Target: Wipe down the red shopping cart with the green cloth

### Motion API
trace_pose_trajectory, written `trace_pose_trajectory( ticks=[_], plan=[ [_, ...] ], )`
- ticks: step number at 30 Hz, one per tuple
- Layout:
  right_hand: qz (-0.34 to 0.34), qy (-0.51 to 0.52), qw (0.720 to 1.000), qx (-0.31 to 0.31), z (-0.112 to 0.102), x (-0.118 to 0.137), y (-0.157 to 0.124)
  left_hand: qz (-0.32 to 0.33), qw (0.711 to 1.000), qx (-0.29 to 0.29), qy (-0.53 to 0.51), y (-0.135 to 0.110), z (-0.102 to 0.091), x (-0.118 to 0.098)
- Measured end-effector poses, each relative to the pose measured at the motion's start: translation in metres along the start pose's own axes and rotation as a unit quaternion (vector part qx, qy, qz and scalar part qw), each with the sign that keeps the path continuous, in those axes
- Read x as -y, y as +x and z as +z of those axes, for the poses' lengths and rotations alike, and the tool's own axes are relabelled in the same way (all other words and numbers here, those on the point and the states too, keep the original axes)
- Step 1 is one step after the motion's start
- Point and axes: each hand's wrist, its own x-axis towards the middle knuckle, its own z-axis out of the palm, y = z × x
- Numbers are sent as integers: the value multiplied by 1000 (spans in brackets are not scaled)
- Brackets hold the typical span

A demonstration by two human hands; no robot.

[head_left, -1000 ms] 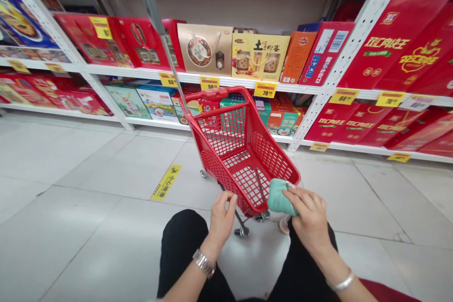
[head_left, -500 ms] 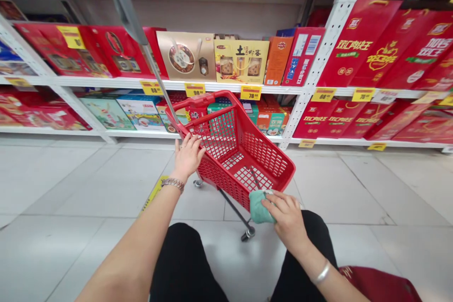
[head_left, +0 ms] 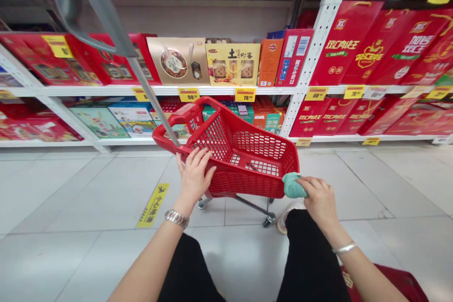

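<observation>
A red plastic shopping cart (head_left: 244,177) with a lattice basket stands at an angle before me. A metal pole with a grey loop handle (head_left: 102,9) rises from its left end. My left hand (head_left: 194,172) lies over the near rim by that end, its fingers bent across the edge. In my right hand (head_left: 320,198) is a bunched green cloth (head_left: 294,186), pinched in the fingers and pressed against the basket's right front corner. Part of the corner is hidden behind the cloth.
White shelves (head_left: 219,90) behind the cart hold gift boxes (head_left: 177,61) and red gift bags (head_left: 345,40). A yellow floor sign (head_left: 153,205) lies left on the tiles. My black-clad legs (head_left: 304,250) straddle the near side, and a dark red object (head_left: 399,283) sits at lower right.
The cart has turned, its right end swinging up and away from me. My right hand has moved right and up with the cloth at the corner. The left hand stays on the rim.
</observation>
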Motion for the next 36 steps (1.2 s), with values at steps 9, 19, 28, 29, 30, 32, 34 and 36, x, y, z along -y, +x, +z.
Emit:
trace_pose_trajectory(
  ticks=[9, 19, 28, 29, 30, 32, 34, 36],
  plan=[
    [8, 100, 994, -37, 11, 55, 27, -89, 987, -130, 38, 18, -60, 46],
    [-101, 203, 973, -42, 41, 184, 86, 52, 989, -115, 75, -5, -61, 19],
    [-133, 95, 984, -71, 57, 111, 56, 115, 976, -138, 123, -12, -78, 32],
    [-121, 79, 988, -61, 58, 95, 53, 125, 973, -146, 128, -13, -79, 32],
    [-109, 63, 991, -51, 58, 79, 50, 130, 970, -154, 133, -14, -79, 32],
    [-85, 32, 995, -28, 57, 46, 46, 133, 967, -165, 142, -16, -80, 31],
    [-49, 4, 999, -6, 54, 13, 44, 128, 965, -169, 153, -20, -79, 31],
    [4, -19, 1000, 7, 49, -18, 44, 128, 963, -170, 164, -25, -79, 32]
  ],
)
